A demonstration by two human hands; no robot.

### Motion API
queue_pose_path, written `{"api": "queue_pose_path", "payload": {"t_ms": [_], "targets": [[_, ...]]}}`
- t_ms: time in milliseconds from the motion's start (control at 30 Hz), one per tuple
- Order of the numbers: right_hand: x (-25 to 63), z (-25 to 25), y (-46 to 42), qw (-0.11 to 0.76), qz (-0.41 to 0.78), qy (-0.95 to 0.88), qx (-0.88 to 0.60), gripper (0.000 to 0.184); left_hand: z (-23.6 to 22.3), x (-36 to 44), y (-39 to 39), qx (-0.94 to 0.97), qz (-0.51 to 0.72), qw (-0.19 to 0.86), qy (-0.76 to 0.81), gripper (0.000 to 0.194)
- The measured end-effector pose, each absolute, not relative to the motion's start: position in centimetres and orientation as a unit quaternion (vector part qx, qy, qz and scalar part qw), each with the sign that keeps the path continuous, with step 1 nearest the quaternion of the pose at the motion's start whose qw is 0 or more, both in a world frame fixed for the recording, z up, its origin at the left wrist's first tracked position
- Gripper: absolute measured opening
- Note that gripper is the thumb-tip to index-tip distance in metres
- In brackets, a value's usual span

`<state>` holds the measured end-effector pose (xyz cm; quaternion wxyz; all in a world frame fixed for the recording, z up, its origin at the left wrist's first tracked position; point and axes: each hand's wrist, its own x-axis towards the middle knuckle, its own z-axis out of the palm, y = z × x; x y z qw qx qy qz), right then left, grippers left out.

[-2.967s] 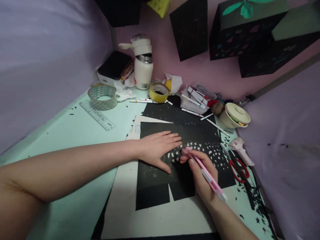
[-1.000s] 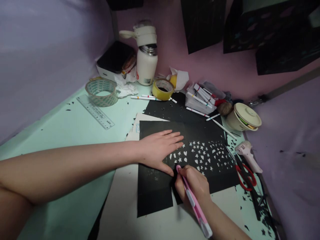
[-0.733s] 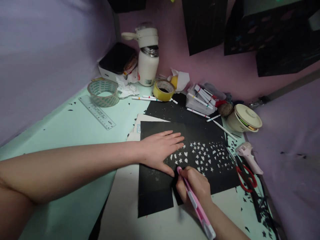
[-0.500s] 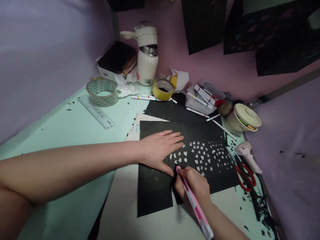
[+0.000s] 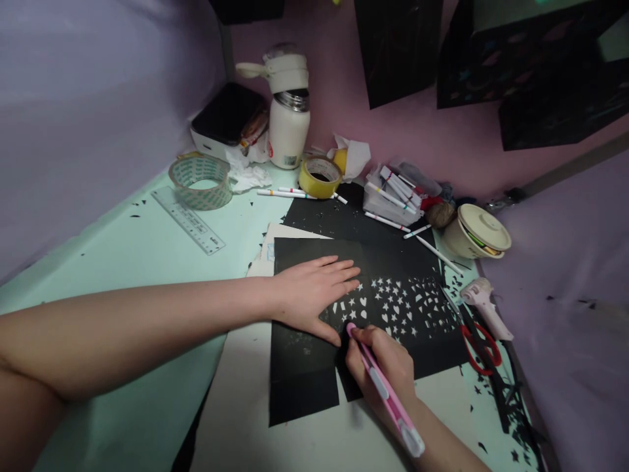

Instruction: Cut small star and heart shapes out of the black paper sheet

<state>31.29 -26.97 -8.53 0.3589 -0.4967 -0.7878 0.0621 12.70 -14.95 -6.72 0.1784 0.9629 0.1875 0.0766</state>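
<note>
A sheet of black paper (image 5: 304, 377) with rows of small star, heart and angular cut-outs lies over a white board (image 5: 240, 400). My left hand (image 5: 317, 295) rests flat on it, fingers spread and thumb pointing down toward the right. Close beside that thumb, my right hand (image 5: 386, 360) grips a pink craft knife (image 5: 386, 390) like a pen. The knife slants, its front end down at the paper just below the hearts and its grey rear end toward me. Its tip is too small to make out.
Red-handled scissors (image 5: 480, 349), a pink glue gun (image 5: 486, 305) and black scraps lie at the right. Along the back stand a white bottle (image 5: 289, 128), tape rolls (image 5: 319, 177), markers (image 5: 393, 190) and a lidded tub (image 5: 474, 233). A clear ruler (image 5: 189, 221) lies left.
The rear end of the craft knife has swung slightly up and right, and my right hand has shifted a little with it. My left hand stays in place on the paper.
</note>
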Motion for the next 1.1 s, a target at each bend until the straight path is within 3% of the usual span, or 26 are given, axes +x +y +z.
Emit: {"api": "queue_pose_path", "payload": {"t_ms": [500,667,867,967,1033,1100], "targets": [[31.1,-7.2,-27.0,0.37,0.147,-0.769,-0.5,0.011,-6.8,12.7,-14.9,0.964,0.07,0.171,0.189,0.099],[31.5,-6.9,-27.2,0.418,0.228,-0.668,-0.572,0.01,-6.7,12.7,-14.9,0.965,0.069,0.17,0.187,0.1],[31.9,-6.4,-26.6,0.539,0.435,-0.55,-0.468,0.007,-6.7,12.7,-14.9,0.963,0.076,0.173,0.192,0.102],[31.5,-6.3,-26.0,0.517,0.555,-0.486,-0.434,0.008,-6.7,12.7,-14.9,0.962,0.075,0.176,0.194,0.104],[31.5,-6.4,-25.7,0.531,0.492,-0.491,-0.485,0.008,-6.7,12.7,-14.9,0.963,0.074,0.174,0.193,0.106],[31.8,-6.6,-25.4,0.583,0.324,-0.517,-0.537,0.006,-6.8,12.7,-14.8,0.964,0.075,0.17,0.191,0.107]]}}
